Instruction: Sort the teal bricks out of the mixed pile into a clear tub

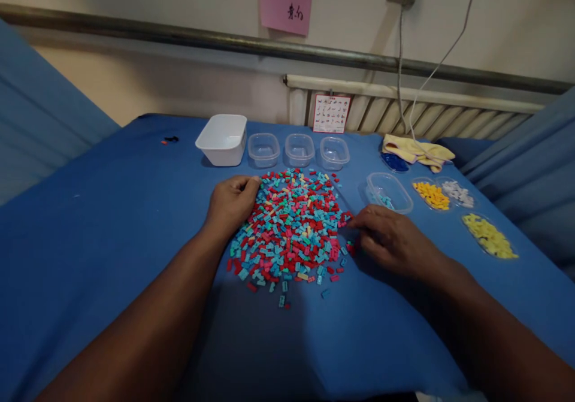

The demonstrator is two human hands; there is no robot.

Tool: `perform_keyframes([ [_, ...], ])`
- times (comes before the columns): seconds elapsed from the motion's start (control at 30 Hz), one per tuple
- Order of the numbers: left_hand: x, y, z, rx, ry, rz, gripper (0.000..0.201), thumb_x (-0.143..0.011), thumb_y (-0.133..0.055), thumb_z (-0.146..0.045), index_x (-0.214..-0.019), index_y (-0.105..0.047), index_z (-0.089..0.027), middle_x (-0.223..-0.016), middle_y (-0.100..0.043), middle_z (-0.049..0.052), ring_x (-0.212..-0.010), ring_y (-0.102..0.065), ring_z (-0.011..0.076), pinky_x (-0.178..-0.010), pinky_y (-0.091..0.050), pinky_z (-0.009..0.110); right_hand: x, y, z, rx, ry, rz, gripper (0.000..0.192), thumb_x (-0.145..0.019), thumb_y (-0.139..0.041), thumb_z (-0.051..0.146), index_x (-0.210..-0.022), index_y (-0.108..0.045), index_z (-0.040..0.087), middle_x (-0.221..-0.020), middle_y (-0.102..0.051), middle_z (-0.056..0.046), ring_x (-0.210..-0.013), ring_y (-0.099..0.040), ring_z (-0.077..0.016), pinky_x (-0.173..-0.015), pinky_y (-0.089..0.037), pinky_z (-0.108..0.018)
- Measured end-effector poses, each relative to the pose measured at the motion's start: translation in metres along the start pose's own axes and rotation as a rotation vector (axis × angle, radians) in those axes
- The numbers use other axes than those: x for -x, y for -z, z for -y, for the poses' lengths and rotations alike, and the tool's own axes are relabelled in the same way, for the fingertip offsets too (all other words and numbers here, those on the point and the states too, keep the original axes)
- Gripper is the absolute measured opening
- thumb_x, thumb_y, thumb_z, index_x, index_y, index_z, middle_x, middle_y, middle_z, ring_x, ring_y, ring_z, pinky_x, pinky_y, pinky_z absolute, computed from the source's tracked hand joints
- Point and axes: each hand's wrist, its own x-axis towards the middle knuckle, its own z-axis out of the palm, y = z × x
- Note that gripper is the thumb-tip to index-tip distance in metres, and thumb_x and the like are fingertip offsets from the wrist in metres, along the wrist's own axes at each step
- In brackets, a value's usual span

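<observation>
A flat heap of small red, light blue and teal bricks (291,228) lies spread on the blue table (112,210). My left hand (231,201) rests curled at the heap's upper left edge, fingertips touching the bricks. My right hand (390,240) lies at the heap's right edge, fingers pinched near a few red bricks (345,217); whether it holds one I cannot tell. Just beyond the right hand sits a clear tub (389,191) with a few light blue bricks inside.
A white bin (223,139) and three empty clear tubs (299,149) line the far side. At the right are lids with orange (431,195), grey (458,193), yellow (489,236) and dark blue bricks (394,162), plus a yellow cloth (417,149). A picture card (331,114) leans on the radiator.
</observation>
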Motion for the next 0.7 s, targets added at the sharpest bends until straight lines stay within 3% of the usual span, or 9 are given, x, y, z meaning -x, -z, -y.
perform_keyframes([
  [0.17, 0.000, -0.002, 0.003, 0.013, -0.010, -0.001, 0.040, -0.096, -0.062, -0.051, -0.079, -0.077, -0.018, -0.073, -0.069, 0.002, -0.071, -0.059, 0.0194, -0.064, -0.040, 0.030, 0.001, -0.005, 0.028, 0.021, 0.005, 0.145, 0.021, -0.104, -0.058, 0.013, -0.111, -0.077, 0.018, -0.099, -0.074, -0.010, -0.092, -0.069, -0.0245, -0.081, -0.053, -0.037],
  [0.4, -0.001, -0.003, 0.005, 0.022, -0.019, -0.004, 0.040, -0.095, -0.062, -0.051, -0.078, -0.077, -0.018, -0.070, -0.065, 0.001, -0.068, -0.055, 0.0180, -0.063, -0.039, 0.030, 0.002, -0.011, 0.029, 0.143, -0.004, 0.180, 0.016, -0.107, -0.061, 0.016, -0.108, -0.077, 0.017, -0.100, -0.074, -0.010, -0.091, -0.071, -0.0246, -0.080, -0.050, -0.036],
  [0.57, -0.001, -0.002, 0.004, 0.027, -0.033, -0.003, 0.041, -0.095, -0.063, -0.052, -0.076, -0.076, -0.019, -0.069, -0.063, 0.001, -0.068, -0.055, 0.0184, -0.063, -0.040, 0.031, 0.003, -0.006, 0.032, 0.148, 0.045, 0.154, 0.018, -0.108, -0.062, 0.020, -0.093, -0.071, 0.019, -0.093, -0.070, -0.008, -0.083, -0.067, -0.0216, -0.073, -0.047, -0.034],
  [0.7, 0.000, -0.002, 0.001, 0.022, -0.029, -0.005, 0.038, -0.095, -0.063, -0.049, -0.078, -0.078, -0.018, -0.071, -0.067, 0.002, -0.072, -0.059, 0.0192, -0.066, -0.042, 0.031, 0.004, 0.007, 0.023, 0.068, 0.024, 0.013, 0.014, -0.110, -0.063, 0.024, -0.108, -0.076, 0.020, -0.098, -0.076, -0.007, -0.088, -0.073, -0.0218, -0.078, -0.053, -0.034],
])
